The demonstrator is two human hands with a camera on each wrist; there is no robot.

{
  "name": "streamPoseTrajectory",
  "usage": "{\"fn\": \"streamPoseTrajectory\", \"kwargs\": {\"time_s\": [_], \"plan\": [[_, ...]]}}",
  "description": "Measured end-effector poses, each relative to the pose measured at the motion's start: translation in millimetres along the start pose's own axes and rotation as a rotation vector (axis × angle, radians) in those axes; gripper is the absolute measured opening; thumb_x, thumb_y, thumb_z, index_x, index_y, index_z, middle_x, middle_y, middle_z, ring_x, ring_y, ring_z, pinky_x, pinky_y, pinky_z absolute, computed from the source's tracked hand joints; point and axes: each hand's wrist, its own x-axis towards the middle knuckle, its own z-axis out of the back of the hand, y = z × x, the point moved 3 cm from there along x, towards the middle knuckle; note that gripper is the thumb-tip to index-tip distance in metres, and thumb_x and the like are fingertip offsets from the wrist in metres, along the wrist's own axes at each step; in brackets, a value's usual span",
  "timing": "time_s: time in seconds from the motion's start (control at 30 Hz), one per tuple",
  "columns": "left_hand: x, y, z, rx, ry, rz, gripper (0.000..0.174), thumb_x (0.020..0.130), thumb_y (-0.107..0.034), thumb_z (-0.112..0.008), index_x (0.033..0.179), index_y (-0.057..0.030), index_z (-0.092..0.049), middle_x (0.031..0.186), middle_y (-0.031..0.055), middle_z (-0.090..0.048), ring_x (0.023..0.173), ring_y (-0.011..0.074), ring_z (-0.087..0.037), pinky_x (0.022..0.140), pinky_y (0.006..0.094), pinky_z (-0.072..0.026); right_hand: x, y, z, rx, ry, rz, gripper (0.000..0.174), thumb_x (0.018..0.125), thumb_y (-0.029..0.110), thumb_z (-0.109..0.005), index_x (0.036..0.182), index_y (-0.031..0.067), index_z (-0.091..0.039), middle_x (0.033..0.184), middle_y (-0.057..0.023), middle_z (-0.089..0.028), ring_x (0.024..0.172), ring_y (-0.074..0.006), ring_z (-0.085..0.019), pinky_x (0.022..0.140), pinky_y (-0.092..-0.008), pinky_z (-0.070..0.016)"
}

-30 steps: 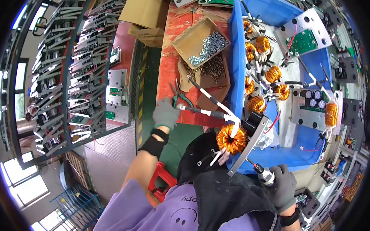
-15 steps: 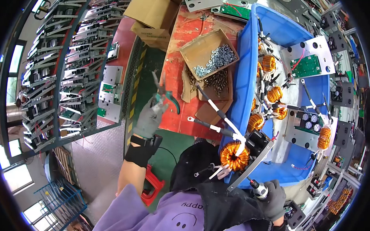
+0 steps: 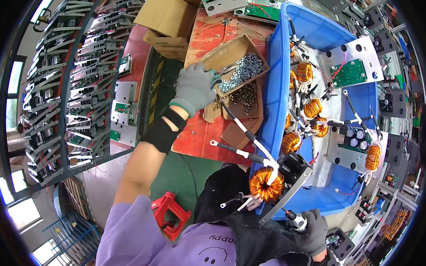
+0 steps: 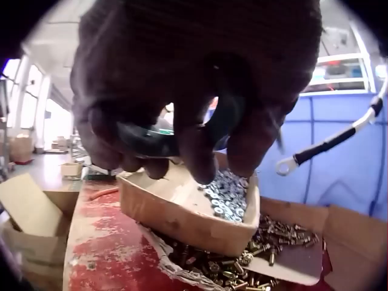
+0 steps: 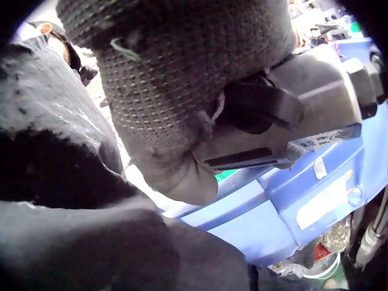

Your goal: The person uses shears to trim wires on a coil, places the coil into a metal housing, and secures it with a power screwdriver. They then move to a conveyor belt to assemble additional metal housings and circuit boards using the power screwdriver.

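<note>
My gloved left hand [image 3: 195,89] is over the shallow cardboard box [image 3: 214,59] of metal nuts [image 3: 248,67]. It grips green-handled pliers [image 3: 216,79], whose dark handle [image 4: 151,144] curves around the fingers in the left wrist view. Those fingertips hang close over the nuts. In my gloved right hand [image 3: 314,231] is a power screwdriver [image 3: 298,221], its metal body [image 5: 321,85] large in the right wrist view. The bit points towards a metal bar [image 3: 286,196] beside a copper-wound coil [image 3: 266,184] with white and black cables.
Loose screws [image 3: 246,97] lie in cardboard under the nut box, on the red worktable [image 3: 194,137]. A blue bin [image 3: 273,88] on the right holds more coils [image 3: 312,108] and circuit-board plates. A rack [image 3: 90,91] of metal parts stands at left, a red stool [image 3: 171,213] below.
Holding the pliers, my left hand first lifted them off the table edge to the left, then moved forward and right over the nut box. My right hand still holds the screwdriver near the bar.
</note>
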Motion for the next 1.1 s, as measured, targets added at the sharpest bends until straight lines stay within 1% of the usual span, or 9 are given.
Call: {"fn": "streamPoseTrajectory", "kwargs": {"time_s": [0.27, 0.37, 0.77, 0.87, 0.9, 0.93, 0.97, 1.03, 1.1], "plan": [[21, -14, -11, 0.232, -0.095, -0.143, 0.014, 0.08, -0.019, -0.066, 0.091, -0.0137, -0.072, 0.102, 0.0051, -0.059, 0.103, 0.0236, -0.056, 0.084, 0.0397, -0.0424, 1, 3, 2, -0.001, -0.031, -0.005, 0.053, 0.052, 0.026, -0.085, 0.097, 0.0118, -0.062, 0.09, -0.0076, -0.057, 0.08, -0.0307, -0.057, 0.072, -0.0416, -0.0422], [23, -17, -10, 0.282, -0.096, -0.171, 0.016, 0.075, -0.02, -0.072, 0.09, -0.0128, -0.071, 0.102, 0.0057, -0.058, 0.103, 0.0242, -0.056, 0.085, 0.0387, -0.043, 0, 3, 1, -0.007, -0.023, -0.004, 0.052, 0.053, 0.027, -0.085, 0.097, 0.0117, -0.061, 0.09, -0.0076, -0.057, 0.081, -0.0304, -0.057, 0.073, -0.0415, -0.0424], [20, -14, -20, 0.332, -0.129, -0.165, 0.017, 0.079, -0.019, -0.066, 0.095, -0.0147, -0.069, 0.102, 0.0032, -0.059, 0.102, 0.0236, -0.056, 0.082, 0.0394, -0.0428, 0, 3, 2, 0.011, -0.035, 0.009, 0.051, 0.054, 0.023, -0.082, 0.1, 0.0114, -0.061, 0.092, -0.0082, -0.057, 0.082, -0.0305, -0.058, 0.075, -0.0415, -0.0424], [-8, -13, 19, 0.053, -0.085, -0.027, 0.025, 0.078, -0.022, -0.067, 0.102, -0.0149, -0.066, 0.1, 0.0091, -0.06, 0.095, 0.0305, -0.06, 0.079, 0.0426, -0.049, -1, 2, 2, 0.012, -0.022, 0.032, 0.052, 0.057, 0.022, -0.083, 0.102, 0.0105, -0.061, 0.093, -0.0099, -0.058, 0.083, -0.0317, -0.058, 0.074, -0.0414, -0.0436], [-28, -7, 31, -0.113, -0.201, -0.025, 0.029, 0.08, -0.021, -0.067, 0.107, -0.0107, -0.064, 0.099, 0.0131, -0.061, 0.092, 0.0345, -0.061, 0.081, 0.0419, -0.05, -1, 5, 5, 0.004, -0.026, 0.044, 0.052, 0.058, 0.023, -0.083, 0.103, 0.0105, -0.061, 0.093, -0.0104, -0.058, 0.083, -0.0324, -0.059, 0.073, -0.042, -0.0441], [-51, -10, 59, -0.324, -0.198, 0.024, 0.032, 0.083, -0.021, -0.066, 0.112, -0.0072, -0.062, 0.1, 0.013, -0.063, 0.093, 0.0302, -0.062, 0.083, 0.0388, -0.0496, 0, 6, 8, 0.011, -0.009, 0.041, 0.052, 0.058, 0.023, -0.084, 0.103, 0.0105, -0.061, 0.093, -0.0103, -0.058, 0.082, -0.0323, -0.059, 0.073, -0.0422, -0.0445], [-71, -9, 76, -0.48, -0.29, -0.027, 0.026, 0.083, -0.021, -0.064, 0.102, -0.0046, -0.061, 0.09, 0.0139, -0.061, 0.084, 0.0282, -0.063, 0.073, 0.0383, -0.0502, 0, 7, 10, 0.016, 0.004, 0.041, 0.052, 0.059, 0.023, -0.084, 0.104, 0.0105, -0.061, 0.093, -0.0103, -0.058, 0.082, -0.0323, -0.059, 0.072, -0.0424, -0.0448], [-116, -16, 124, -0.822, 0.052, 0.135, 0.024, 0.084, -0.021, -0.065, 0.1, -0.0039, -0.059, 0.085, 0.0108, -0.059, 0.08, 0.0218, -0.062, 0.07, 0.0325, -0.0481, 3, 8, 13, 0.025, 0.04, 0.042, 0.052, 0.06, 0.023, -0.084, 0.104, 0.0104, -0.061, 0.093, -0.01, -0.059, 0.081, -0.0321, -0.06, 0.071, -0.0424, -0.0451], [-161, -28, 148, -1.315, 0.371, 0.101, 0.024, 0.086, -0.024, -0.066, 0.095, -0.0035, -0.057, 0.08, 0.008, -0.057, 0.075, 0.0172, -0.059, 0.066, 0.0314, -0.0453, 4, 9, 15, 0.035, 0.071, 0.057, 0.052, 0.06, 0.024, -0.084, 0.105, 0.0102, -0.061, 0.093, -0.0098, -0.059, 0.08, -0.032, -0.06, 0.071, -0.0424, -0.0454]]}}
